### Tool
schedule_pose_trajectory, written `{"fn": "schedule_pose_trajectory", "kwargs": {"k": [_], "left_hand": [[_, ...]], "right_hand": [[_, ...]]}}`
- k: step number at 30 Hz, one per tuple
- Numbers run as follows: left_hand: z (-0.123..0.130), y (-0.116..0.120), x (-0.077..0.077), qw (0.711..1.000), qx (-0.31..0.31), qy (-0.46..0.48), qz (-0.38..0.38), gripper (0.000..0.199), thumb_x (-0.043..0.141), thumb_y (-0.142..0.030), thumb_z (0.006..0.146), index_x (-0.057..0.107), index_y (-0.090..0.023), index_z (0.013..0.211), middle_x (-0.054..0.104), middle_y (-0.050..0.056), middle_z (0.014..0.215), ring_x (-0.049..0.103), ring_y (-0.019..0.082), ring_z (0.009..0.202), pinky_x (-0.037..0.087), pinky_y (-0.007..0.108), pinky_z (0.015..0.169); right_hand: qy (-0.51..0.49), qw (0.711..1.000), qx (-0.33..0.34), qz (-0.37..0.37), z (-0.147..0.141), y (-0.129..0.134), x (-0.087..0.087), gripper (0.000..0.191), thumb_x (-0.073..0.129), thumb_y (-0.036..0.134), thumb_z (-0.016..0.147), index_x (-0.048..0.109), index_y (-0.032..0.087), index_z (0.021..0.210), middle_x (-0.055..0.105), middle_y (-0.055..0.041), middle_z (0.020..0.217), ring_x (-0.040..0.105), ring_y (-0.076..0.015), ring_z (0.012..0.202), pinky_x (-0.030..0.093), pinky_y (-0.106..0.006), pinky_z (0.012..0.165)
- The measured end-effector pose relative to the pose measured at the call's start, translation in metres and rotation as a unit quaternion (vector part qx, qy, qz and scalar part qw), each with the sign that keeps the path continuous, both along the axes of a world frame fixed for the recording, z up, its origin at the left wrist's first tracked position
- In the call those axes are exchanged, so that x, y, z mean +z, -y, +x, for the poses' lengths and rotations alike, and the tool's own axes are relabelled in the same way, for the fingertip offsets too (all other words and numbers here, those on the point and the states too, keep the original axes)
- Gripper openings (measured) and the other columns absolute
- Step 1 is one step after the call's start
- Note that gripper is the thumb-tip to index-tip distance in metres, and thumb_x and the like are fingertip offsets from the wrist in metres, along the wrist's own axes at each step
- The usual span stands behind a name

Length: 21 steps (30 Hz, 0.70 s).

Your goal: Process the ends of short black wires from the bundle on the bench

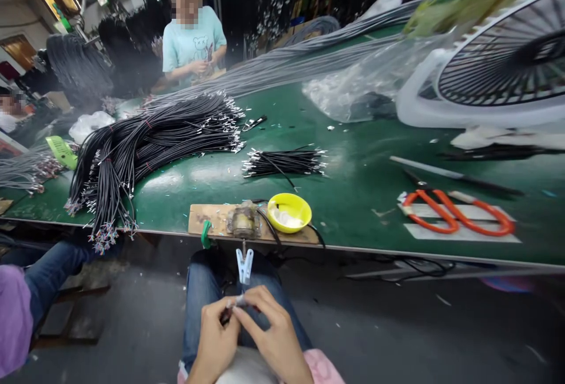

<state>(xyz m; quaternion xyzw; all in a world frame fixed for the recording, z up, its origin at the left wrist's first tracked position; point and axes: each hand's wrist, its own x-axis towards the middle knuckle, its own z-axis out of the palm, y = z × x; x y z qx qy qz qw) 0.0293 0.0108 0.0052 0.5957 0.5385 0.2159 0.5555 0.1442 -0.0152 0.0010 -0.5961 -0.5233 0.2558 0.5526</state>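
Note:
My left hand point(217, 326) and my right hand point(274, 320) meet above my lap, fingertips pinched together. Between them shows a small grey cable end point(241, 300), with something dark and reddish by the left fingers; the fingers hide most of it. Just beyond my hands, a light blue clothespin point(244, 265) sits on the shaft of a small motor point(243, 221). The motor is mounted on a wooden board point(205, 214) at the table's front edge. On the board's right side rests a yellow bowl point(289, 212) containing a white substance.
A large black cable bundle point(150, 131) lies on the green table point(353, 196) at left, some ends overhanging the edge. A small bundle of short black cables point(285, 162) is nearer. Orange-handled scissors point(454, 213) and a fan point(507, 60) are at right. A person point(194, 43) works opposite.

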Motion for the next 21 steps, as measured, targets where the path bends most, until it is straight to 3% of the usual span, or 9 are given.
{"fn": "schedule_pose_trajectory", "kwargs": {"k": [4,8,12,21], "left_hand": [[-0.004,0.001,-0.005,0.999,0.022,0.006,-0.032,0.034,0.051,-0.042,0.074,0.066,-0.021,0.095,0.054,0.003,0.058,0.046,0.013,0.052,0.039,0.024,0.050],[-0.011,0.003,-0.015,0.998,0.030,0.011,-0.059,0.038,0.054,-0.047,0.071,0.067,-0.017,0.090,0.051,0.003,0.056,0.047,0.012,0.052,0.040,0.023,0.051],[-0.016,0.003,-0.019,0.997,0.022,0.011,-0.073,0.043,0.056,-0.050,0.069,0.068,-0.012,0.086,0.052,0.005,0.057,0.046,0.012,0.054,0.039,0.023,0.053],[-0.022,-0.004,-0.021,0.995,-0.011,0.014,-0.101,0.053,0.052,-0.057,0.070,0.066,-0.012,0.095,0.049,0.003,0.057,0.044,0.012,0.057,0.035,0.022,0.056]], "right_hand": [[-0.007,0.998,-0.067,-0.017,0.006,0.000,-0.012,0.015,0.053,0.027,0.079,0.061,0.014,0.080,0.057,-0.0061,0.076,0.054,-0.0118,0.063,0.045,-0.020,0.055],[-0.076,0.991,0.001,-0.108,0.009,0.002,-0.026,0.025,0.050,0.034,0.080,0.063,0.013,0.081,0.061,-0.0065,0.074,0.056,-0.0132,0.062,0.046,-0.022,0.058],[-0.155,0.970,0.032,-0.185,0.008,0.002,-0.028,0.026,0.051,0.035,0.077,0.064,0.014,0.080,0.063,-0.0060,0.072,0.057,-0.0153,0.066,0.046,-0.025,0.064],[-0.186,0.966,0.000,-0.180,0.011,-0.004,-0.024,0.022,0.052,0.031,0.073,0.061,0.012,0.079,0.063,-0.0089,0.075,0.057,-0.0173,0.070,0.046,-0.028,0.067]]}}
